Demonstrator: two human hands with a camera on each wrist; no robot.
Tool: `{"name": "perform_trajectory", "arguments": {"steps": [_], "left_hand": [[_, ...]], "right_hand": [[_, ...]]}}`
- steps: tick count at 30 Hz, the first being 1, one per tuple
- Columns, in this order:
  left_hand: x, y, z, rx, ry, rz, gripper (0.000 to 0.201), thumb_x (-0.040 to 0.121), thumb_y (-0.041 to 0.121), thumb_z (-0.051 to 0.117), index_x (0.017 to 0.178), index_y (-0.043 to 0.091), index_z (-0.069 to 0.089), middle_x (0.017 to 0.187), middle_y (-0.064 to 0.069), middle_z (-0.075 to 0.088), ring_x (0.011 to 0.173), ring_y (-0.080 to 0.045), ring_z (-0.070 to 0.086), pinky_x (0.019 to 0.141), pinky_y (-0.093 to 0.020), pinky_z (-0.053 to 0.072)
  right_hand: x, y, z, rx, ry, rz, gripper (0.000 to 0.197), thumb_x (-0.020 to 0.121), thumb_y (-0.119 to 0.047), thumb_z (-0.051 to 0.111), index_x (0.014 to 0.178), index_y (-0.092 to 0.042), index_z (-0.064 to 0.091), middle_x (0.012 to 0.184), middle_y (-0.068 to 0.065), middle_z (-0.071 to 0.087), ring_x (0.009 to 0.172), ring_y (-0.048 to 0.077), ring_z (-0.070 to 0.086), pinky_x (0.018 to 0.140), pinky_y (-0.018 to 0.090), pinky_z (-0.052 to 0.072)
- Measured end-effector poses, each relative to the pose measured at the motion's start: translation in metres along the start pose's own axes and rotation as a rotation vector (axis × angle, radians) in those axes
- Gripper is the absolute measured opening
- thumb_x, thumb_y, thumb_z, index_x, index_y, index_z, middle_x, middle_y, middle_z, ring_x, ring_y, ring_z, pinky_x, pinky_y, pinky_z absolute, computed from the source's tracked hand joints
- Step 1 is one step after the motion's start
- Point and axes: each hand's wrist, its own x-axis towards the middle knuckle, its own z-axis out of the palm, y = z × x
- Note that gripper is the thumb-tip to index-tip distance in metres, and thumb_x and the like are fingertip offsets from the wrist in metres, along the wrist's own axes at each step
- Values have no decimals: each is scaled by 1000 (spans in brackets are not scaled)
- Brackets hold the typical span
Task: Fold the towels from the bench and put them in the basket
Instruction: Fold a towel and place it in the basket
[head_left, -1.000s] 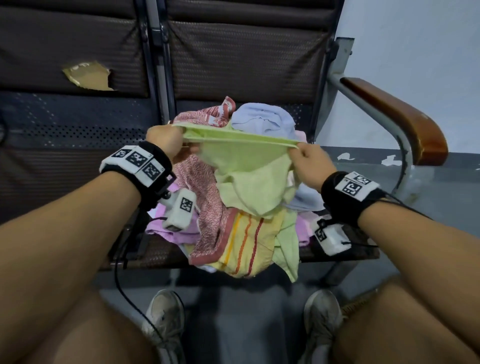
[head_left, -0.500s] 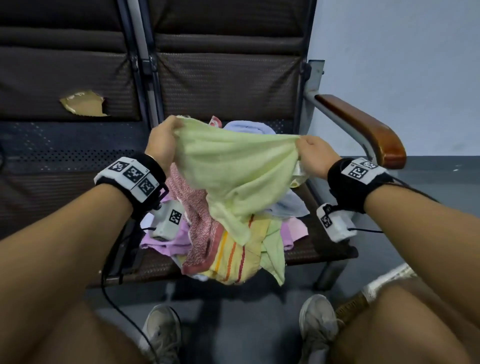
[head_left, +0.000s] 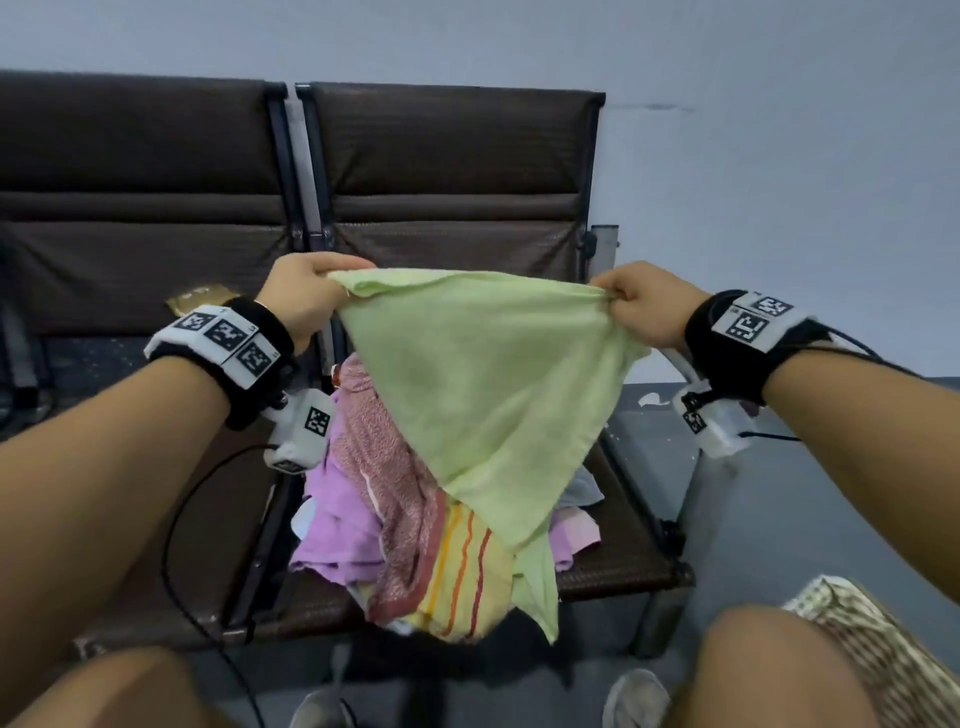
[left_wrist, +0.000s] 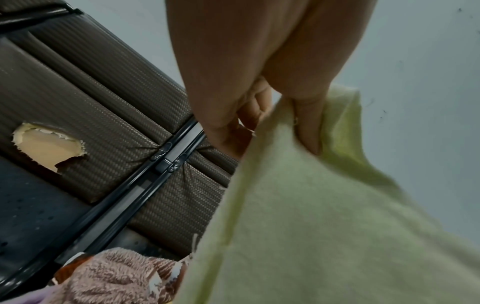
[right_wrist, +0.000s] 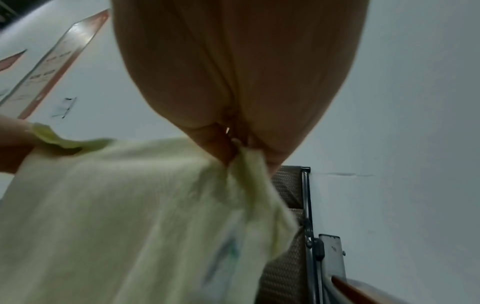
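A light green towel (head_left: 483, 374) hangs stretched in the air above the bench, its lower point drooping over the pile. My left hand (head_left: 311, 291) pinches its upper left corner, thumb over the cloth (left_wrist: 306, 131). My right hand (head_left: 639, 306) pinches the upper right corner, bunched between the fingers (right_wrist: 233, 152). Below lies a pile of towels (head_left: 410, 530) on the right seat: a lilac one, a pink speckled one, a yellow one with orange stripes, and another green one. No basket is in view.
The dark brown bench (head_left: 447, 171) has two seats and stands against a pale wall. The left backrest has a torn patch showing foam (left_wrist: 49, 144). A wooden armrest (right_wrist: 363, 292) is at the right end. My knees and shoes are at the bottom.
Both hands have lifted the green towel up off the pile and drawn apart, so it now hangs spread between them. The head view has tilted upward.
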Motion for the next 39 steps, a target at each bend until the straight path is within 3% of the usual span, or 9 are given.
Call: {"name": "perform_trajectory", "arguments": {"steps": [4, 9, 14, 18, 23, 28, 32, 36, 39], "left_hand": [[2, 17, 3, -21, 38, 12, 8, 89, 9, 68, 84, 9, 74, 74, -6, 66, 69, -16, 61, 57, -23, 50], [8, 45, 2, -144, 134, 46, 65, 82, 54, 70, 82, -11, 63, 79, -10, 51, 72, -20, 48, 65, -35, 38], [19, 43, 8, -118, 189, -51, 63, 81, 56, 66, 88, -7, 68, 83, -11, 60, 77, -22, 57, 72, -37, 48], [12, 46, 33, -155, 266, -185, 57, 81, 57, 61, 94, 1, 67, 102, -14, 72, 94, -30, 68, 88, -41, 55], [-32, 58, 83, -137, 1, -67, 65, 93, 54, 56, 89, -9, 71, 87, -21, 72, 71, -33, 64, 68, -39, 45], [-71, 56, 104, -35, -257, 103, 66, 93, 47, 62, 65, -12, 53, 62, -10, 43, 61, -21, 38, 61, -33, 32], [-63, 50, 91, -219, -149, -11, 17, 90, 8, 57, 98, 2, 71, 97, -16, 74, 82, -21, 64, 76, -36, 50], [-46, 47, 86, -279, -275, -133, 79, 81, -14, 53, 150, 16, 32, 136, -12, 56, 119, -27, 57, 90, -37, 49], [-36, 49, 85, -351, -517, -286, 74, 81, -3, 61, 150, -2, 32, 132, -16, 59, 109, -28, 57, 92, -36, 43]], "right_hand": [[1, -18, -16, -121, 103, 13, 30, 88, 0, 39, 88, -12, 67, 95, 11, 67, 95, 32, 60, 81, 38, 49], [6, -32, -40, -99, 238, 78, 42, 92, -47, 48, 72, -12, 61, 74, 4, 62, 75, 27, 57, 67, 34, 43], [11, -41, -39, 114, 108, 182, 63, 99, -49, 47, 94, 12, 62, 78, 22, 60, 71, 22, 53, 72, 36, 48], [20, -55, -16, 470, 102, 377, 48, 97, -41, 51, 100, 4, 65, 104, 21, 70, 92, 33, 68, 86, 45, 54], [24, -83, 15, 1045, 57, 451, 32, 99, -26, 54, 116, -1, 62, 100, 11, 68, 87, 27, 67, 80, 38, 55], [18, -99, 28, 1020, -108, 405, 27, 96, -11, 55, 117, 5, 61, 101, 21, 67, 86, 32, 68, 70, 37, 58], [11, -87, 28, 847, -75, 441, 23, 89, 3, 48, 107, 2, 62, 99, 20, 60, 92, 31, 60, 78, 41, 49], [7, -84, 24, 895, -161, 293, 38, 83, 6, 45, 115, 4, 67, 104, 18, 69, 87, 25, 67, 78, 35, 56], [10, -79, 18, 871, -147, 244, 24, 83, -1, 48, 95, -6, 68, 85, 9, 65, 75, 23, 62, 64, 28, 51]]}}
